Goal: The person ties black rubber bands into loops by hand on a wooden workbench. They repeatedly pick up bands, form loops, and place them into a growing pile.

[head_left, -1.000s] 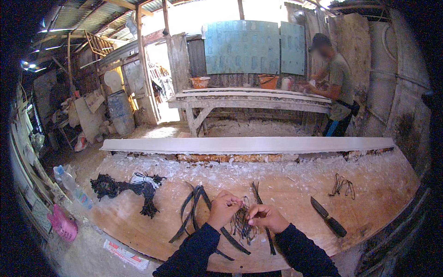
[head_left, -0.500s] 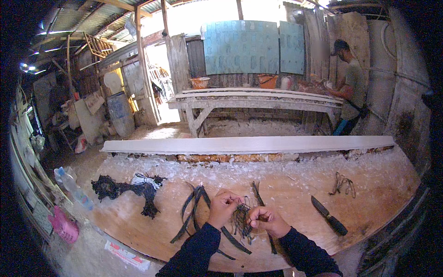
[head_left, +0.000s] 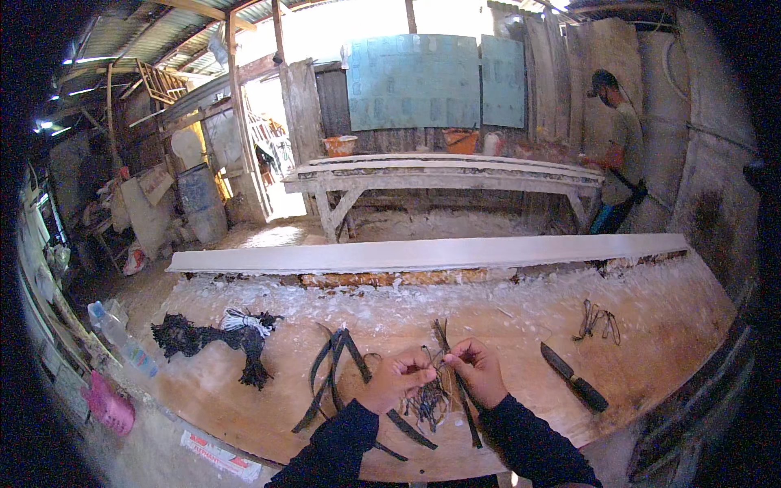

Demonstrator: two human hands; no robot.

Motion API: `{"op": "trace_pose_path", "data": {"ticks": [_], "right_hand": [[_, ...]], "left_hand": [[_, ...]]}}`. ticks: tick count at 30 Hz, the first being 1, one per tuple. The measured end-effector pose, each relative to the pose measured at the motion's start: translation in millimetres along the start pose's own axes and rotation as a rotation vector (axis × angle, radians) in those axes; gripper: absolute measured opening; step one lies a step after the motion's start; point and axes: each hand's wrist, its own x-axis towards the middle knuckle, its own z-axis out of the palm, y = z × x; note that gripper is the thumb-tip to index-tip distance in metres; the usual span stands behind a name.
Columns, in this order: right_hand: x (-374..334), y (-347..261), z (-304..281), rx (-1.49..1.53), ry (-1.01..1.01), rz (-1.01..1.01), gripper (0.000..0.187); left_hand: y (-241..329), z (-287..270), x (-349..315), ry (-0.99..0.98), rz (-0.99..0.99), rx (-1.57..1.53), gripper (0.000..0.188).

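Note:
Over the wooden tabletop point(head_left: 521, 443), my left hand point(head_left: 394, 379) is closed with thumb and forefinger pinched at the top of a bundle of thin dark cords point(head_left: 426, 407). My right hand point(head_left: 478, 372) also pinches, close beside the left fingertips, on what looks like a thin cord end. The bundle hangs or lies below the fingers; which cannot be told. Beside my left hand are flat black strips point(head_left: 332, 358) in loose loops. A narrower dark strip point(head_left: 473, 431) passes under my right hand.
A knife point(head_left: 572, 376) with a dark handle lies right, near another small cord bundle point(head_left: 598, 321). Black cord hanks point(head_left: 183, 335) with white cord point(head_left: 244, 321) lie left. A long white moulding point(head_left: 423, 254) spans the back edge. Another person point(head_left: 622, 146) stands at the far bench point(head_left: 447, 173).
My two hands have come closer together, the right turning upward from the bundle's side to its top. The view has shifted slightly. The far person's arm has lowered to the bench.

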Motion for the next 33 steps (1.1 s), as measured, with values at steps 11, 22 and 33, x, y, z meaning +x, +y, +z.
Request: {"op": "trace_pose_path", "data": {"ticks": [11, 22, 33], "right_hand": [[-6.0, -1.1, -1.4, 0.770, -0.295, 0.226, 0.014], [-11.3, -1.1, 17.7, 0.217, -0.073, 0.014, 0.028], [-6.7, -0.8, 9.5, 0.183, 0.016, 0.129, 0.012]], "left_hand": [[-0.2, -13.8, 5.7, 0.369, -0.033, -0.009, 0.014], [-9.3, -14.5, 9.2, 0.334, -0.016, -0.113, 0.015], [2.5, -27.4, 4.9, 0.223, -0.154, -0.152, 0.011]]}}
